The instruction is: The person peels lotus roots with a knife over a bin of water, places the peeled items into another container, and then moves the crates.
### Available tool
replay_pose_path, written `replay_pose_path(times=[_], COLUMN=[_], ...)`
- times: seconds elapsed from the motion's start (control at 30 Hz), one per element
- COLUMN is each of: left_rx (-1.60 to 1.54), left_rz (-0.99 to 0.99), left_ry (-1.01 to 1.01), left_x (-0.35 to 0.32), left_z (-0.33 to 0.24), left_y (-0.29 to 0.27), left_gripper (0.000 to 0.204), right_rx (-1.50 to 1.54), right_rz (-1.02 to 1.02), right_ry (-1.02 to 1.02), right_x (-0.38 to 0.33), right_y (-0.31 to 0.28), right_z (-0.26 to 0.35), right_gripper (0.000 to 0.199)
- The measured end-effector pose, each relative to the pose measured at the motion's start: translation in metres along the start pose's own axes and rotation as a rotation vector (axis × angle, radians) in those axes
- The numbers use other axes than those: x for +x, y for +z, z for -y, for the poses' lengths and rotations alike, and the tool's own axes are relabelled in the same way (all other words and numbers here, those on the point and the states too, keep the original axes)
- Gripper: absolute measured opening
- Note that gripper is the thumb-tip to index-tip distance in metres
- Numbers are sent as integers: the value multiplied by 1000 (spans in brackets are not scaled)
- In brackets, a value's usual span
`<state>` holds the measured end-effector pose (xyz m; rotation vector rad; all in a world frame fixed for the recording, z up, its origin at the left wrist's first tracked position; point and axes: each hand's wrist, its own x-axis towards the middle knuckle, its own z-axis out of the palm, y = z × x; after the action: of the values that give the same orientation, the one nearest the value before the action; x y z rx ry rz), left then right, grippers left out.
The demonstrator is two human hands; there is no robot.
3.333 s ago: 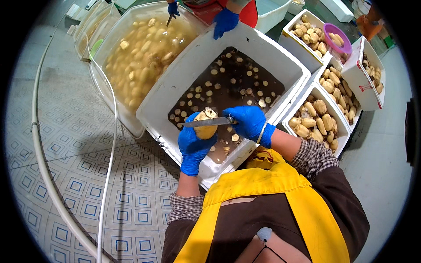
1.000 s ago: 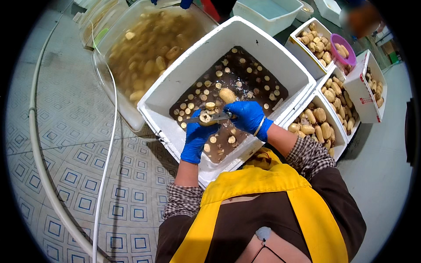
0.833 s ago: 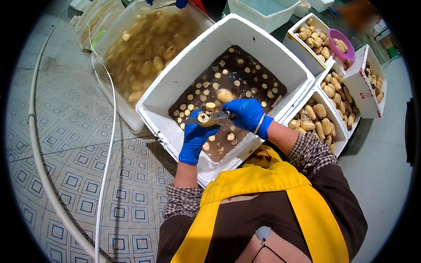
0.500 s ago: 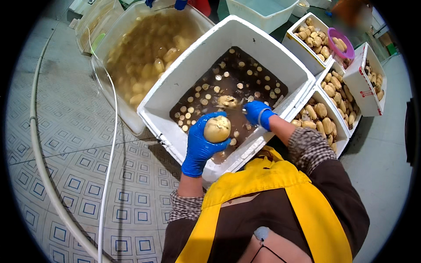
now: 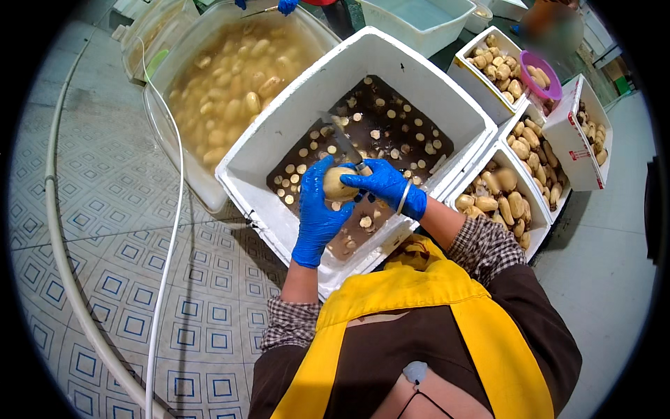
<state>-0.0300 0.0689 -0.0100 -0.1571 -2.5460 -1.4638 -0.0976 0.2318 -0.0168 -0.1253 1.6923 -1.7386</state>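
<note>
In my left hand [image 5: 317, 220], blue-gloved, sits a pale lotus root segment [image 5: 338, 184]. My right hand [image 5: 387, 187], gloved in blue too, grips a knife [image 5: 345, 148] whose blade points up and away to the left. The fingers of this hand reach the top of the lotus root. Both hands are over a large white foam box [image 5: 440, 98], above its near half. Dark water covers the bottom of the box, with many small pale round slices in it.
Left of the box stands a clear tub [image 5: 201, 185] of murky water and lotus roots. At its far edge are another person's blue-gloved hands [image 5: 286, 7]. Foam boxes of lotus roots [image 5: 516, 206] and a purple basin [image 5: 555, 89] stand right. A hose [image 5: 56, 230] crosses the tiled floor.
My right hand has come up from the water on the right to the lotus root, its knife now plainly visible. My left hand has turned the lotus root slightly.
</note>
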Motion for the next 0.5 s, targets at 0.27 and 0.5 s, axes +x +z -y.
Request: replay_pose_path(times=[0.27,0.5], left_rx=[-1300,-794], left_rz=[-173,-71], left_ry=[-846,-588], left_x=[-9,-16], left_z=[6,25], left_y=[27,10], left_gripper=[52,46], right_rx=[17,-1145], right_rz=[-24,-197], right_ry=[-128,-568], right_x=[-10,-1], right_y=[5,-18], right_z=[-3,-4], right_gripper=[35,11])
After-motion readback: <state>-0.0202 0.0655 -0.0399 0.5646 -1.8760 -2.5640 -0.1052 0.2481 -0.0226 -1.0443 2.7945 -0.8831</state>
